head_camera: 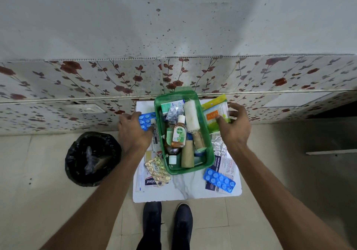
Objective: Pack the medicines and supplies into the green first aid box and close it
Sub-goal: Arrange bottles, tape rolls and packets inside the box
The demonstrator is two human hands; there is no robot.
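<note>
We stand at a small white table pushed against a flower-patterned wall, with a black-lined bin on the floor just to its left. Loose around the green box lie a gold blister strip and a plaster packet on the left, a foil strip, a printed leaflet and a blue blister strip on the right.

The box sits open at the table's middle, already crowded: a Dettol bottle, a white bandage roll, two brown rolls, a silver blister pack and a small carton.

Our left hand curls around a second blue tablet strip beside the box's left wall. Our right hand pinches a cotton-bud packet against the right rim.
</note>
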